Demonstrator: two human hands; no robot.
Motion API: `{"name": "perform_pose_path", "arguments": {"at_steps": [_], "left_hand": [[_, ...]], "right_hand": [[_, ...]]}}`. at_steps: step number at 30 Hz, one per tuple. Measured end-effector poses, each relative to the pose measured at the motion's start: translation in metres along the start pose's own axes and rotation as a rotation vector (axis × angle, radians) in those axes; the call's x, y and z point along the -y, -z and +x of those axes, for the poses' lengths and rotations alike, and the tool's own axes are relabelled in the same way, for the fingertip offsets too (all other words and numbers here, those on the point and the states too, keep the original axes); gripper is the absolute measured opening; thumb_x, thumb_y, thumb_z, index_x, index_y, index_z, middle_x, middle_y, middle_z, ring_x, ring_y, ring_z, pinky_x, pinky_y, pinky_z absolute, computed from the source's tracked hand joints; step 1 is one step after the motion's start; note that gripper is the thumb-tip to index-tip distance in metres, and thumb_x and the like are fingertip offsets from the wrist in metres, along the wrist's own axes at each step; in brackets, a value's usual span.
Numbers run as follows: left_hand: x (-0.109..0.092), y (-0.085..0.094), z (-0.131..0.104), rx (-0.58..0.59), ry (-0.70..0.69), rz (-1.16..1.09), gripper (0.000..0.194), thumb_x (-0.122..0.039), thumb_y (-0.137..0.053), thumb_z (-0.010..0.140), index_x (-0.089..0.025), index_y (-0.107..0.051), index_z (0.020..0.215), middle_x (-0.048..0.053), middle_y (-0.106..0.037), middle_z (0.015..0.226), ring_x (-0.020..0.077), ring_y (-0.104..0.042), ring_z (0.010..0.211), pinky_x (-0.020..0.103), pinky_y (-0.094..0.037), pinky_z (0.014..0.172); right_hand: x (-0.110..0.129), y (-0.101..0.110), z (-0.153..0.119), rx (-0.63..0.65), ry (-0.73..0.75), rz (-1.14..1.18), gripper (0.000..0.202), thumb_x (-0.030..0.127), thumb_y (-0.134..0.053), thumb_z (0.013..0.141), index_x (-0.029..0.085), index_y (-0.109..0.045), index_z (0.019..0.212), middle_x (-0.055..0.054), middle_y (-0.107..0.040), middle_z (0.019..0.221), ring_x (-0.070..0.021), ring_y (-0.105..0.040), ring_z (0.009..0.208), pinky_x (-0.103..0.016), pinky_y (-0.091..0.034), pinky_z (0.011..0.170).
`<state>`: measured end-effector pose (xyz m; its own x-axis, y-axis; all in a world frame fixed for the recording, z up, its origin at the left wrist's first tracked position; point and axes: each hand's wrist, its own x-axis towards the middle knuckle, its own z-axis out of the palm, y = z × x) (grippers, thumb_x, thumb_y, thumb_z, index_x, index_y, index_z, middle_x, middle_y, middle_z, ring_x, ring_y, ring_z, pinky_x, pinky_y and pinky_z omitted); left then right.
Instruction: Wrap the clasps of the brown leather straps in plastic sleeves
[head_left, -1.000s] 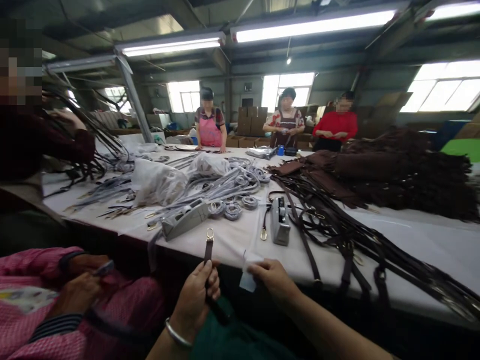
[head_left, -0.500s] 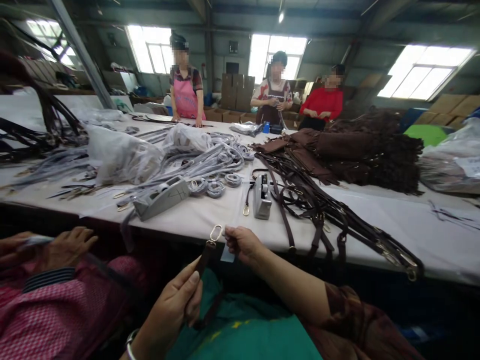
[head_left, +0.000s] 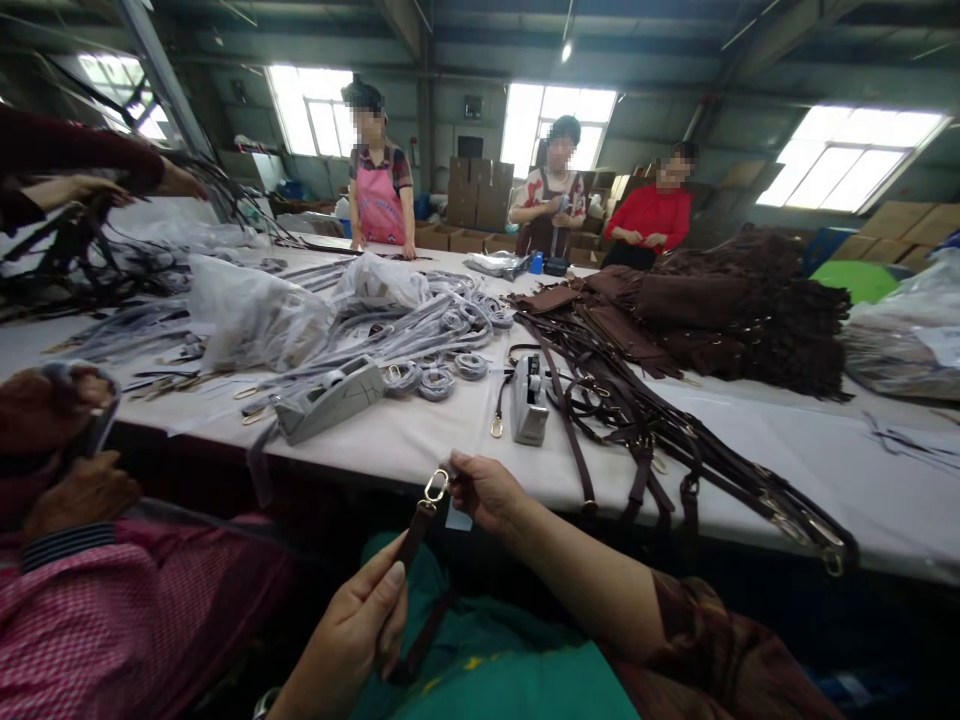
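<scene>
My left hand [head_left: 356,615] is closed around a dark brown strap [head_left: 416,535], thumb on top. At the strap's upper end a gold-coloured snap hook [head_left: 436,487] sticks up past my fingers, and the rest of the strap curves down over my green apron [head_left: 495,670]. Close to the hook's right side is my right hand [head_left: 486,490], thumb and fingers pinched together. What it pinches is too small to make out. Just below those fingers shows a small pale bluish piece [head_left: 459,518], perhaps film. A grey tape dispenser [head_left: 530,400] stands on the table [head_left: 420,435] beyond my hands.
Brown straps [head_left: 675,430] hang over the table edge at right, before a pile of brown fringed pieces [head_left: 720,310]. Grey wrapped straps [head_left: 435,325] and another tape dispenser [head_left: 330,400] lie left. A co-worker's hands [head_left: 82,490] are at my left; several people stand around the table.
The snap hook has moved slightly down and right, nearer my right fingertips. The co-worker's hands at left have risen with a grey strip, and another person's arms have come in at upper left.
</scene>
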<state>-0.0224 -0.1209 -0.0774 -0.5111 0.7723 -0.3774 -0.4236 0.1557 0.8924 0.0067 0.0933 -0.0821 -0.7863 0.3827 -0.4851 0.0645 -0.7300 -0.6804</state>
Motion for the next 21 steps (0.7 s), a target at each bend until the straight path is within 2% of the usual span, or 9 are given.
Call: {"name": "perform_pose_path", "arguments": {"at_steps": [7,15,21], "left_hand": [[0.002,-0.001,0.003,-0.005,-0.033,0.073,0.078,-0.058,-0.061,0.084,-0.015,-0.043,0.146,-0.008,-0.040,0.047,0.0078,-0.032,0.036,0.020,-0.033,0.036],[0.003,-0.001,0.005,0.007,-0.063,0.177,0.078,-0.059,-0.054,0.088,-0.013,-0.038,0.148,-0.009,-0.040,0.048,0.0079,-0.033,0.037,0.020,-0.033,0.037],[-0.004,-0.003,0.019,0.008,-0.065,0.156,0.070,-0.057,-0.056,0.088,-0.015,-0.043,0.143,-0.009,-0.041,0.050,0.0073,-0.033,0.035,0.019,-0.032,0.034]], "right_hand": [[-0.002,0.003,0.001,0.032,-0.013,0.017,0.026,0.037,-0.069,0.081,0.012,-0.064,0.079,0.001,-0.058,0.062,-0.0071,-0.043,0.048,-0.021,-0.030,0.046],[-0.006,0.003,-0.001,0.044,-0.028,-0.037,0.032,0.042,-0.070,0.080,0.011,-0.064,0.078,0.000,-0.058,0.061,-0.0077,-0.043,0.049,-0.022,-0.030,0.046],[-0.011,0.005,-0.007,0.107,0.050,-0.175,0.045,0.053,-0.078,0.069,0.011,-0.064,0.073,0.001,-0.055,0.057,-0.0080,-0.043,0.048,-0.023,-0.028,0.046]]}}
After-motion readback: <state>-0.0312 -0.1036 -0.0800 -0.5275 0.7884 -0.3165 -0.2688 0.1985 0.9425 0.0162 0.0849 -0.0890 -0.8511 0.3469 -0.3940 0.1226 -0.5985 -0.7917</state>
